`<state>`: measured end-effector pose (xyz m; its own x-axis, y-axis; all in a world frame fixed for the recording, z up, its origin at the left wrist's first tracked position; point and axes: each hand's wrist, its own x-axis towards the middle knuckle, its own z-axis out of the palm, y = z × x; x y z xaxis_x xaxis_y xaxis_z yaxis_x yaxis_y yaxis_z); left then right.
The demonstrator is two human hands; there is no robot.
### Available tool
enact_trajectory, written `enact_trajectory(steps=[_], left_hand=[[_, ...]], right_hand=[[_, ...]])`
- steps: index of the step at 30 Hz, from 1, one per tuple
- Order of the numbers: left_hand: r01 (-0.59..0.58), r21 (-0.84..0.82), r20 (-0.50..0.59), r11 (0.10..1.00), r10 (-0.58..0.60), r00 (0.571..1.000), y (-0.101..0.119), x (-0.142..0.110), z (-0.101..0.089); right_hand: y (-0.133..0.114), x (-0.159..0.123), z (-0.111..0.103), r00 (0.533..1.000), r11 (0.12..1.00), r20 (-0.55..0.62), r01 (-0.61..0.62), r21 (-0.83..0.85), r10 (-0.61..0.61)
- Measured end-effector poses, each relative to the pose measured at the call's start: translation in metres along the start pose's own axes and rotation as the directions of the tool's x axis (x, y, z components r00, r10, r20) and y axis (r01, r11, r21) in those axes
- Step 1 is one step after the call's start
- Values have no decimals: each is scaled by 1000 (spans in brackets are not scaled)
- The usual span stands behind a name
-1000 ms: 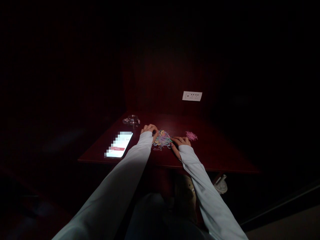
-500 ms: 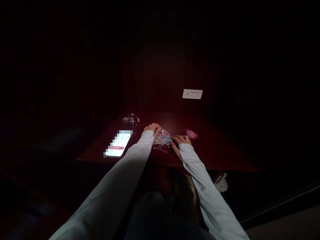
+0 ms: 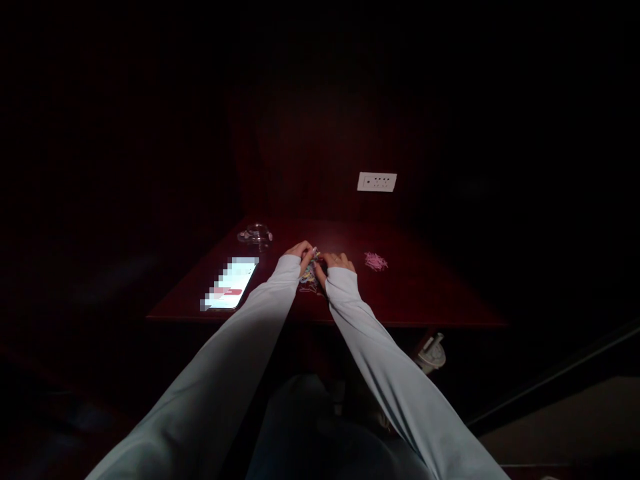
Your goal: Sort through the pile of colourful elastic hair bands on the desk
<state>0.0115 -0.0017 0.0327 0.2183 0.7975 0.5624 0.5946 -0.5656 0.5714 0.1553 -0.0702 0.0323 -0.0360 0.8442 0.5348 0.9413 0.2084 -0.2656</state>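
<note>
A mixed heap of thin pastel bands (image 3: 309,274), in lilac, yellow and green tones, lies on the dark red table between my hands. My left hand (image 3: 301,251) bends over the heap's left side, its fingers and thumb closed on some of the bands. From the right, my right hand (image 3: 336,261) has its fingers curled into the same heap, thumb on the near side. Both hands almost meet and cover much of the heap. A few loose bands trail out on the near side. Further right lies a separate pile of pink bands (image 3: 376,261), touched by neither hand.
A lit phone (image 3: 235,283) lies at the table's left. Behind it stands a clear round container (image 3: 257,232). A white socket plate (image 3: 377,182) is on the back wall. Below the table's front edge (image 3: 400,325) is a pale round object (image 3: 433,355).
My right hand has moved left, away from the pink pile and in over the mixed heap, close to my left hand. The whole view has shifted slightly.
</note>
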Motion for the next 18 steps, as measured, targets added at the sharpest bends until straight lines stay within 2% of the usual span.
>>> enact_trajectory(steps=[3,8,12,14,18], left_hand=[[8,-19,1,1000,-8,1000,0,-1,1],[-25,-62,-14,998,25,1000,1,-3,0],[-113,36,119,993,108,987,-1,-2,-3],[-129,92,174,987,112,978,-1,-1,-4],[-119,115,174,986,98,980,3,-3,-4]], right_hand=[[-2,5,0,999,1000,25,-19,-1,20],[3,5,-1,993,991,-43,-108,78,112],[5,6,3,985,980,-55,-157,119,164],[5,7,4,984,979,-57,-160,127,168],[5,7,4,985,976,-69,-143,164,156]])
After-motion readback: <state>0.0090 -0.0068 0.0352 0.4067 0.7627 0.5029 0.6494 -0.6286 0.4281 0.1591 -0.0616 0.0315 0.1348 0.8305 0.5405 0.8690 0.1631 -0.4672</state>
